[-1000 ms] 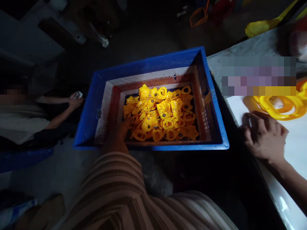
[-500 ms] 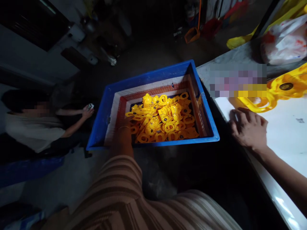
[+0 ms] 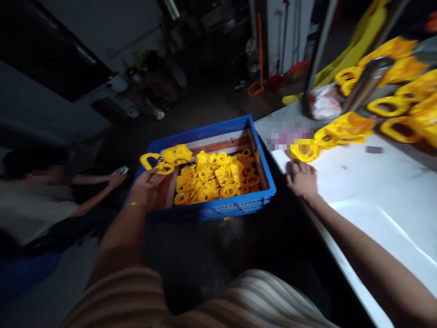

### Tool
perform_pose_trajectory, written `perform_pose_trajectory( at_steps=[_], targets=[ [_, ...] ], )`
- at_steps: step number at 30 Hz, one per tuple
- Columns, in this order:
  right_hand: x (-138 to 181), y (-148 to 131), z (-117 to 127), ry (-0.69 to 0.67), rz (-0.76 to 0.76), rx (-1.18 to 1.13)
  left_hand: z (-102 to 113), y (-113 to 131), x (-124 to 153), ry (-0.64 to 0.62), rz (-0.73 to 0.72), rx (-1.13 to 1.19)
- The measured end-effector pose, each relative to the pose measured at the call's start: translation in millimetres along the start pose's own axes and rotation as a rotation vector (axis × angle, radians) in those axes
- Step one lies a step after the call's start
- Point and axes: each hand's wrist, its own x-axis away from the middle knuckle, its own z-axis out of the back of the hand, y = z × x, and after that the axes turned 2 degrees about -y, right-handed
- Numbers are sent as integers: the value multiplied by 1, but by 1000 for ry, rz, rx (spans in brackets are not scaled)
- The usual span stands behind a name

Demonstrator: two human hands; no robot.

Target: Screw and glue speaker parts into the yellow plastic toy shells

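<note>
My left hand [image 3: 147, 182] is raised over the left rim of a blue crate [image 3: 239, 202], fingers closed on a yellow plastic part [image 3: 167, 158] with a ring handle. Inside the crate lies a heap of several similar yellow parts [image 3: 215, 180]. My right hand [image 3: 301, 179] rests on the near left corner of a white table [image 3: 375, 191], fingers curled down on the surface, with nothing visibly in it. Just beyond that hand lies another yellow part [image 3: 305, 150].
More yellow ring-shaped parts [image 3: 392, 105] and a white plastic bag [image 3: 324, 105] crowd the table's far side. At the left another person sits low, a hand [image 3: 118, 176] holding a small object. The dark floor lies below the crate.
My left hand came up out of the crate holding a yellow part and moved left. The view lifted and swung right, showing more of the table. My right hand stayed on the table corner.
</note>
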Motion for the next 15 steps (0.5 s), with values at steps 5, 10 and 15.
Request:
perform_pose_trajectory(
  at_steps=[5,10,15],
  targets=[
    [5,-9,11,-35,73,4,-52,39,11,-218,-92,199],
    [37,-25,7,-97,222,-9,-185,58,81,-745,-144,294],
    [58,-30,8,-167,213,22,-333,43,160,-1135,12,233]
  ],
)
